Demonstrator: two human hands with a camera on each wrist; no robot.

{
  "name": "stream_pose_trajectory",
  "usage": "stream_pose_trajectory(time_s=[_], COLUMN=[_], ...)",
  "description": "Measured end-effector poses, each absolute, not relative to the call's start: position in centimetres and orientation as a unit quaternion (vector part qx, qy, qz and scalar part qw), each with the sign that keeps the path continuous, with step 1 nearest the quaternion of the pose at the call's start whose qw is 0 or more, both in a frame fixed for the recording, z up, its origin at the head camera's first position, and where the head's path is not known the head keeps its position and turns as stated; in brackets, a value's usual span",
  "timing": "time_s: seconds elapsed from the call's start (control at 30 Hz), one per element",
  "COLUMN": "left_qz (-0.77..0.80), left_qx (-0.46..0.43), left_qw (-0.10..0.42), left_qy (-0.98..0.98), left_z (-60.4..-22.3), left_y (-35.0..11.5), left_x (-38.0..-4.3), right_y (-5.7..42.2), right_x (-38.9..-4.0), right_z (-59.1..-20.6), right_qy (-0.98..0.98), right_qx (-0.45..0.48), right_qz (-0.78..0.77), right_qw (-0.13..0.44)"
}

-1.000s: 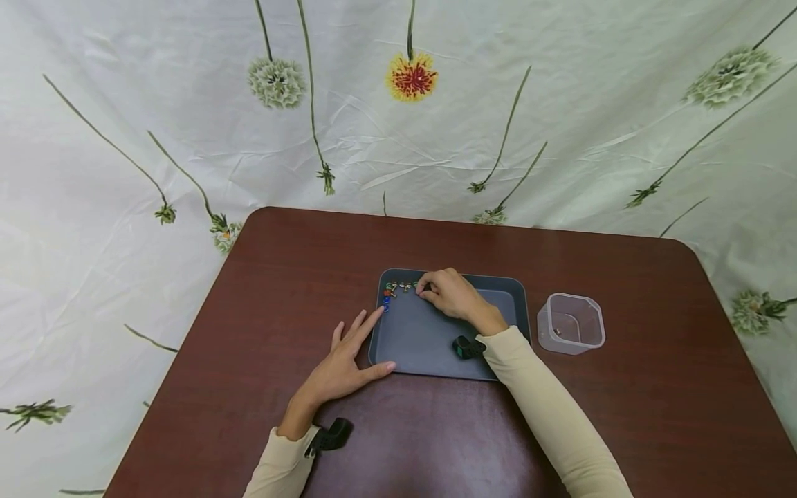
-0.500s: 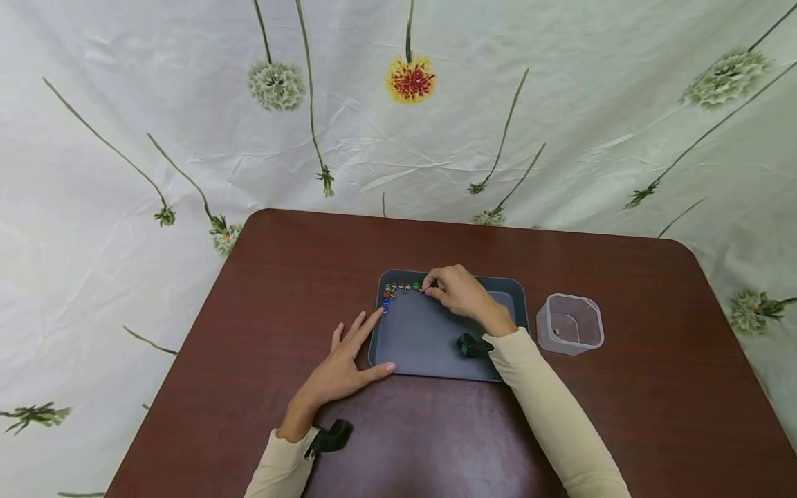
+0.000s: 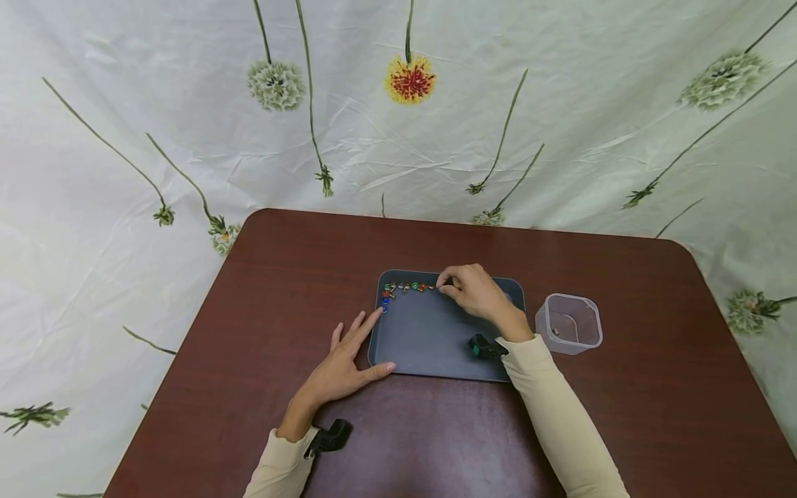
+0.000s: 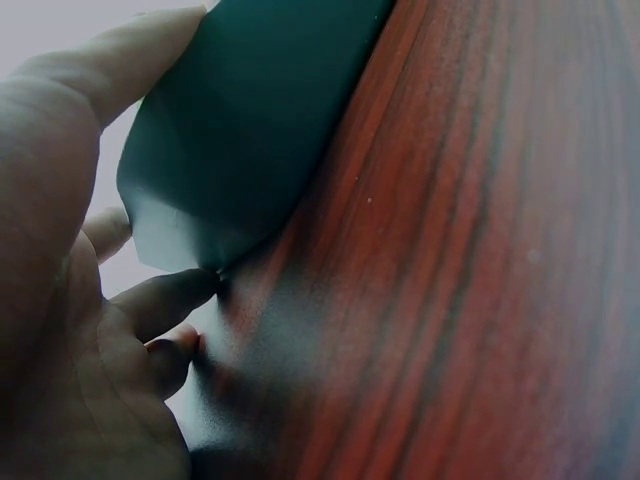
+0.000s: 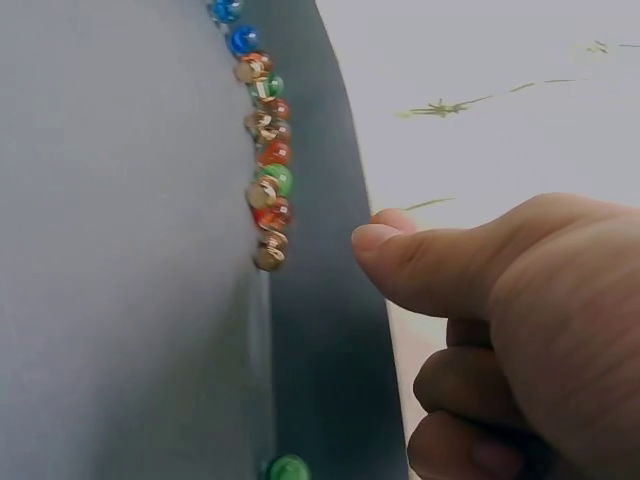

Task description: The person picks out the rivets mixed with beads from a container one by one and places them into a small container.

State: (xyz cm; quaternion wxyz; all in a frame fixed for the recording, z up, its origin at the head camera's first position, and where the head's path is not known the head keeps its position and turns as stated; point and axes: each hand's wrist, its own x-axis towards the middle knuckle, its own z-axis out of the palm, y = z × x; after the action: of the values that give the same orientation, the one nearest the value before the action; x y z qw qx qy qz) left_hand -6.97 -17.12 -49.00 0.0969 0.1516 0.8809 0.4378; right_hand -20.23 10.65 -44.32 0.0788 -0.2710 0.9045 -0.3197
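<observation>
A dark grey tray (image 3: 423, 346) carries a row of small shiny beads (image 3: 414, 286), blue, red and green with gold-coloured parts. The row turns the far left corner and follows the far side. My left hand (image 3: 339, 370) lies spread at the tray's left side, index fingertip by the blue beads (image 3: 385, 304) and thumb on the front rim. Just past the row's right end is my right hand (image 3: 476, 294), thumb and index finger close together, other fingers curled. The right wrist view shows no bead at its fingertips; a separate green bead (image 5: 288, 468) sits farther along the tray's side.
To the right of the tray stands a clear plastic tub (image 3: 569, 325) with a small thing at its bottom. Both rest on a dark red-brown table (image 3: 299, 277). A white flower-print cloth (image 3: 187, 83) hangs behind the table.
My right hand has slid right along the far side of the tray, and more red, green and gold beads of the row now show. The left hand has stayed in place.
</observation>
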Motion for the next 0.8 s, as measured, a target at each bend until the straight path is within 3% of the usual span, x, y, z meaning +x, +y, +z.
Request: stream_pose_trajectory(time_s=[0.8], left_qz=[0.437], left_qx=[0.155], left_qw=[0.098], left_qy=[0.881], left_z=[-49.1], left_y=[-17.2], left_x=[-7.0], right_y=[15.1], right_x=[-17.8], right_z=[-42.2], right_qy=[0.907], right_qx=[-0.247], right_qz=[-0.342], right_qw=[0.006])
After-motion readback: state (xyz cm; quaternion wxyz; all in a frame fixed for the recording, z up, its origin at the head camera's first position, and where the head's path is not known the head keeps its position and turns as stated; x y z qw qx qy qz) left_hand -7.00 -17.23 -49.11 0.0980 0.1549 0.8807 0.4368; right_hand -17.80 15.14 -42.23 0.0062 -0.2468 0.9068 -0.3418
